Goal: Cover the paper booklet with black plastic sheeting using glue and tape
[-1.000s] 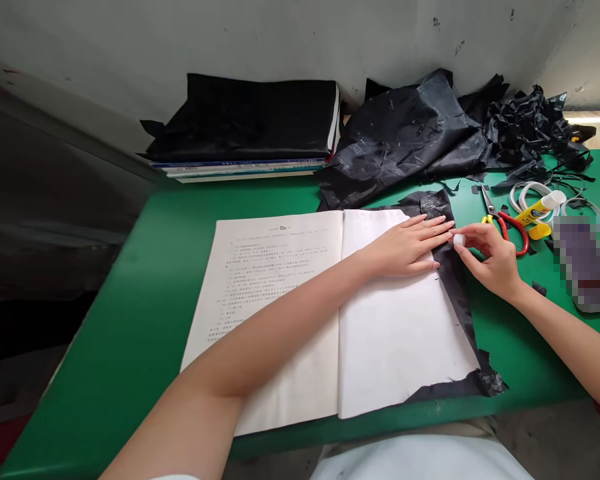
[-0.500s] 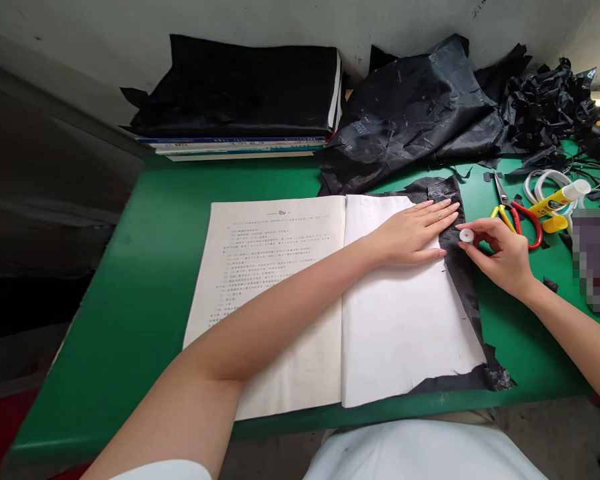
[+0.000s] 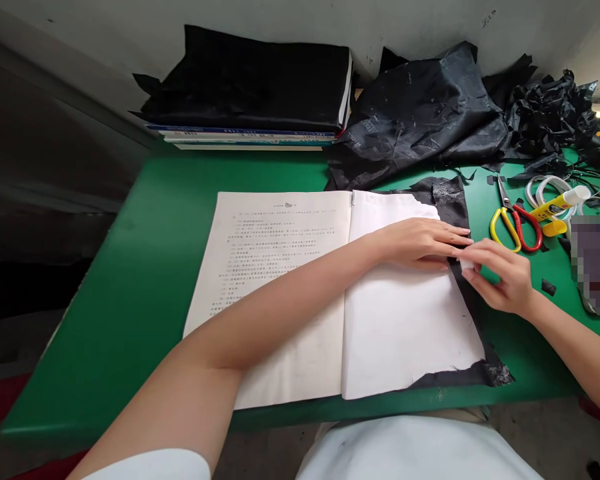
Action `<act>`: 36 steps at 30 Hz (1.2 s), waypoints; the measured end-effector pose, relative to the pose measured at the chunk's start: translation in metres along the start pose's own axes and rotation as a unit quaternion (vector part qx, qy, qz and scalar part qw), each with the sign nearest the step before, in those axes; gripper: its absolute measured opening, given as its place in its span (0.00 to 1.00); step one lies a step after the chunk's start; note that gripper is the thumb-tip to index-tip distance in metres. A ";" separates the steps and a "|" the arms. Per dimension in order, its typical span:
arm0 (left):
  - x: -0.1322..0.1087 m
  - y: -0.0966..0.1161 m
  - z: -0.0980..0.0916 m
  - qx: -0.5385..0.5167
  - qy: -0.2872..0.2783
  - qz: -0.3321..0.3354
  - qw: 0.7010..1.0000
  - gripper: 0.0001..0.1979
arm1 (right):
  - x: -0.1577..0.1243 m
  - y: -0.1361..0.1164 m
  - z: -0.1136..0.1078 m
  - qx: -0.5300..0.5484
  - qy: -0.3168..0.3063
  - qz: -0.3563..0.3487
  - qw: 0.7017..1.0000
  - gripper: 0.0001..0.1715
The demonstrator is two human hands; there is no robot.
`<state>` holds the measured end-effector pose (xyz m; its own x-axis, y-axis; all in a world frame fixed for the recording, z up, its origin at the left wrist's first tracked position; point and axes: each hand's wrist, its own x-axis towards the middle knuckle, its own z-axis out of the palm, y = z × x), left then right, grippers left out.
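Note:
An open book lies before me, with a printed page (image 3: pixel 275 267) on the left and a blank white sheet (image 3: pixel 405 333) with a torn edge on the right. Black sheet material (image 3: pixel 453 193) shows from under the white sheet along its top, right and bottom edges. My left hand (image 3: pixel 420 243) rests flat on the white sheet, its outstretched fingers crossing onto the black margin. Beside those fingertips, my right hand (image 3: pixel 503 273) pinches a small white round piece (image 3: pixel 466 265) against the black margin. Its fingers partly cover the piece.
Scissors (image 3: pixel 517 223) with red and yellow handles, a yellow glue stick (image 3: pixel 560 202), its cap (image 3: pixel 555 229) and a blurred-out dark object (image 3: pixel 595 263) lie right. Behind are stacked books (image 3: pixel 250 137) under a black-covered one, and crumpled black sheeting (image 3: pixel 430 107).
My right hand has moved toward me along the black margin with the white round piece, which has turned. My left hand has slid slightly toward me. The view has shifted a little.

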<state>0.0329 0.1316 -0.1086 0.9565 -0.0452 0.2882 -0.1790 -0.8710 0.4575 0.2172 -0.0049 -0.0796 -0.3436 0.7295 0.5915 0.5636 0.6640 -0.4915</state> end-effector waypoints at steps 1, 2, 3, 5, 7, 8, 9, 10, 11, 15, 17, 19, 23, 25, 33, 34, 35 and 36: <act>0.001 0.001 0.000 -0.002 -0.001 0.002 1.000 0.18 | 0.000 -0.004 0.001 0.005 -0.020 -0.028 0.999 0.17; 0.002 0.001 0.001 -0.003 0.000 0.000 1.000 0.18 | -0.001 -0.009 0.002 0.007 -0.042 -0.053 0.998 0.17; 0.003 0.003 0.001 -0.004 0.001 -0.002 1.000 0.18 | -0.002 -0.012 0.003 0.006 -0.063 -0.078 0.995 0.16; 0.004 0.005 0.002 0.000 0.004 -0.010 1.000 0.18 | -0.003 -0.017 0.004 -0.010 -0.106 -0.117 0.987 0.15; 0.005 0.007 0.004 0.005 0.006 -0.019 1.000 0.18 | -0.004 -0.020 0.005 -0.036 -0.137 -0.133 0.981 0.14; 0.006 0.007 0.004 0.006 0.006 -0.024 1.000 0.17 | -0.003 -0.020 0.005 -0.046 -0.146 -0.131 0.980 0.13; 0.006 0.007 0.005 0.005 0.006 -0.028 1.000 0.17 | -0.003 -0.020 0.004 -0.050 -0.149 -0.122 0.980 0.12; 0.006 0.007 0.006 -0.001 0.009 -0.033 0.999 0.16 | -0.002 -0.019 0.004 -0.051 -0.147 -0.109 0.982 0.11; 0.006 0.006 0.007 -0.009 0.014 -0.038 0.999 0.16 | -0.002 -0.018 0.003 -0.049 -0.141 -0.097 0.984 0.10; 0.006 0.005 0.009 -0.057 0.042 -0.052 0.996 0.14 | -0.004 -0.011 0.003 -0.048 -0.101 -0.058 0.992 0.10; 0.006 0.006 0.010 -0.083 0.058 -0.059 0.993 0.13 | -0.006 -0.007 0.004 -0.055 -0.085 -0.040 0.994 0.10; 0.007 0.007 0.010 -0.111 0.070 -0.073 0.989 0.12 | -0.007 -0.004 0.005 -0.058 -0.075 -0.030 0.995 0.11; 0.010 0.011 0.008 -0.155 0.064 -0.110 0.980 0.09 | -0.008 0.000 0.006 -0.079 -0.079 -0.046 0.993 0.12; 0.010 0.011 0.008 -0.161 0.065 -0.118 0.978 0.09 | -0.008 0.000 0.007 -0.099 -0.085 -0.056 0.990 0.11; 0.011 0.012 0.009 -0.155 0.064 -0.124 0.978 0.11 | -0.010 -0.003 0.011 -0.167 -0.115 -0.043 0.978 0.09; 0.011 0.012 0.009 -0.155 0.064 -0.124 0.978 0.11 | -0.010 -0.003 0.011 -0.172 -0.119 -0.043 0.977 0.09; 0.011 0.012 0.008 -0.155 0.065 -0.124 0.978 0.11 | -0.010 -0.003 0.011 -0.176 -0.122 -0.044 0.976 0.08; 0.011 0.012 0.008 -0.155 0.065 -0.125 0.978 0.11 | -0.009 -0.002 0.011 -0.180 -0.124 -0.045 0.975 0.07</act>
<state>0.0434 0.1169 -0.1071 0.9457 0.2294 0.2303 -0.0244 -0.6564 0.7540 0.2110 -0.0116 -0.0907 -0.5487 0.7185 0.4274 0.7354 0.6580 -0.1621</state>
